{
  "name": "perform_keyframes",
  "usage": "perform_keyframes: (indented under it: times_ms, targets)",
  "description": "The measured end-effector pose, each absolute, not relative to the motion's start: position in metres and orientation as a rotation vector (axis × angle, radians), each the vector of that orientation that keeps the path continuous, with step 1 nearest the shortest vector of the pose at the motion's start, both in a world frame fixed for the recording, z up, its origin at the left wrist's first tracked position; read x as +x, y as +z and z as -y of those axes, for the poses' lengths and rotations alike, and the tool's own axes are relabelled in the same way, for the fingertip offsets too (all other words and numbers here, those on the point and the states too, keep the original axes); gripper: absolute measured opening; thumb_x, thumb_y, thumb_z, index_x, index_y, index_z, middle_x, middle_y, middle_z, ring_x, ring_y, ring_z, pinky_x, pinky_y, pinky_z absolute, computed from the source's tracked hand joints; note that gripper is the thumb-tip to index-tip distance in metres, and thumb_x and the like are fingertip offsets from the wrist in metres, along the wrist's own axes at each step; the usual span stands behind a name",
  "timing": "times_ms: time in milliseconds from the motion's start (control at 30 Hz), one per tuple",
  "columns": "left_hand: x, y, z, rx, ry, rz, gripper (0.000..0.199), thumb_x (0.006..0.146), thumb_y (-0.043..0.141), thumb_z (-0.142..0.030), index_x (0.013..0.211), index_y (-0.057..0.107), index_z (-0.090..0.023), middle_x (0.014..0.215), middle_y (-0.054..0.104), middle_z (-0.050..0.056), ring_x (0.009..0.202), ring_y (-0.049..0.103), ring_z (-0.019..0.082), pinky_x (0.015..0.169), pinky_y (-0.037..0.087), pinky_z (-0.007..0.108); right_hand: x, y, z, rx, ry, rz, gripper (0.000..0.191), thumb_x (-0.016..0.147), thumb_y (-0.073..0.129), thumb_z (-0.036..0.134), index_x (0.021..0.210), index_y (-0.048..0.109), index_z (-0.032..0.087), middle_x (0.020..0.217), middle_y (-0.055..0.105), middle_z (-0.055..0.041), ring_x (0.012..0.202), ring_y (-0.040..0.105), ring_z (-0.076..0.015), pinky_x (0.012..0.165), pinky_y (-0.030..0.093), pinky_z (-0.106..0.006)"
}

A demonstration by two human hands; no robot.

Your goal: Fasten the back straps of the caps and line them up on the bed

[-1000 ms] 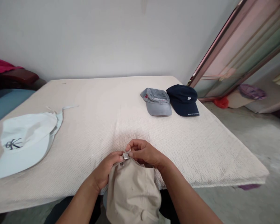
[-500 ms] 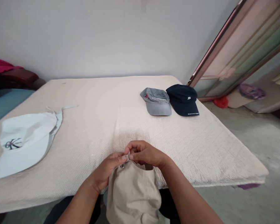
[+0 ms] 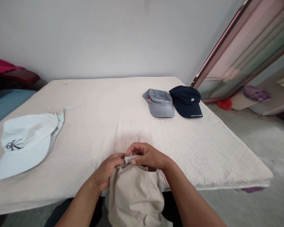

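A beige cap (image 3: pixel 136 192) is held at the near edge of the table, its back opening turned up and away from me. My left hand (image 3: pixel 109 170) pinches the left part of its back strap (image 3: pixel 128 159), close to a small metal buckle (image 3: pixel 123 167). With thumb and fingers closed, my right hand (image 3: pixel 149 157) grips the strap just to the right. A pale strap end shows between the two hands. The cap's lower part runs out of the picture.
A white cap (image 3: pixel 26 135) with dark letters lies at the left on the cloth-covered table (image 3: pixel 97 104). A grey cap (image 3: pixel 161 104) and a navy cap (image 3: pixel 186 101) sit side by side at the back right. A wall stands behind, a glass door (image 3: pixel 232 56) at the right.
My left fingers have shifted slightly left along the strap, and more of the pale strap end now shows between my hands. The other caps lie as before.
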State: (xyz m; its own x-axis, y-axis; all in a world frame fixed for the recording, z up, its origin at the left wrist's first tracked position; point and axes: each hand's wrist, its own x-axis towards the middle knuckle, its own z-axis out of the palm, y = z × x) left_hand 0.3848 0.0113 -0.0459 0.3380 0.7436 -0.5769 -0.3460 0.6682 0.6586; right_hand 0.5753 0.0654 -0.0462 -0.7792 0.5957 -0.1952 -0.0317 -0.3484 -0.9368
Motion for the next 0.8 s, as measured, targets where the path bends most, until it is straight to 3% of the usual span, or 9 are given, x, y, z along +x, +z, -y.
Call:
perform_keyframes:
  times_ms: [300, 500, 800]
  targets:
    - [0.3767, -0.0422, -0.0094, 0.559, 0.825, -0.941, 0.029, 0.066, 0.069, -0.011, 0.091, 0.058, -0.02, 0.082, 0.065, 0.001, 0.069, 0.059, 0.014, 0.064, 0.042, 0.025, 0.5766, -0.0512, -0.0663, -0.818, 2.171, 1.36, 0.022, 0.076, 0.069, 0.03, 0.091, 0.06, 0.017, 0.058, 0.046, 0.007, 0.045, 0.034, -0.0045, 0.041, 0.024, -0.019]
    - [0.38, -0.0411, -0.0107, 0.584, 0.919, -0.987, 0.023, 0.065, 0.077, -0.013, 0.082, 0.061, -0.016, 0.073, 0.064, -0.001, 0.066, 0.058, 0.011, 0.065, 0.042, 0.022, 0.5807, -0.0491, -0.0644, -0.936, 2.171, 1.344, 0.022, 0.077, 0.068, 0.033, 0.088, 0.061, 0.015, 0.065, 0.053, 0.0026, 0.053, 0.043, -0.0062, 0.047, 0.03, -0.019]
    - [0.3835, -0.0411, -0.0081, 0.507, 0.93, -0.915, 0.02, 0.068, 0.075, -0.018, 0.086, 0.068, -0.015, 0.079, 0.068, 0.005, 0.074, 0.062, 0.017, 0.073, 0.045, 0.028, 0.577, -0.049, -0.064, -0.982, 2.226, 1.295, 0.023, 0.076, 0.067, 0.035, 0.07, 0.057, 0.015, 0.049, 0.044, 0.0065, 0.039, 0.031, -0.0034, 0.036, 0.017, -0.018]
